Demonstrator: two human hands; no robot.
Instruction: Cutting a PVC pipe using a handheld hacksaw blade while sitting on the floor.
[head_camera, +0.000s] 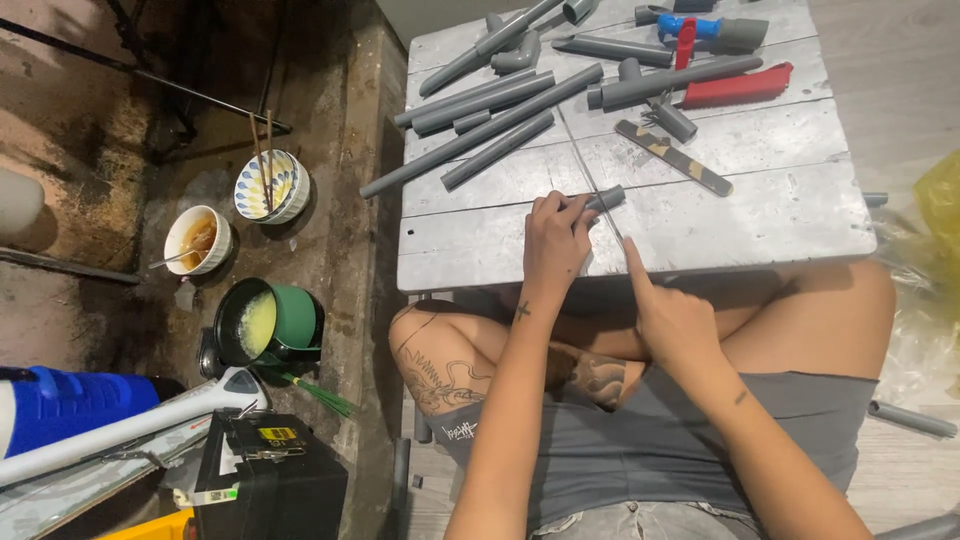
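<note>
Forearms rise from the lower edge toward a low grey board table (760, 215) set before the person's crossed legs. Left hand (553, 240): fingers closed around a short grey pipe piece (607, 198), pressing it flat on the near board, just beside a seam between planks. Right hand (672, 315): holds nothing, index finger extended, its tip touching the table edge near the pipe piece; other fingers curled. Farther back lie long grey pipes (480, 130), elbow and tee fittings (650, 95), a red-handled tool (738, 87), a blue-and-red valve (690, 30) and a flat camouflage-patterned bar (672, 157). On the floor to the left stand two bowls (272, 186) and a green pot (268, 322). Judged from this pose, good handling means keeping the piece pinned against rolling, gripped close to the working end, with the free finger steadying alongside rather than across it.
</note>
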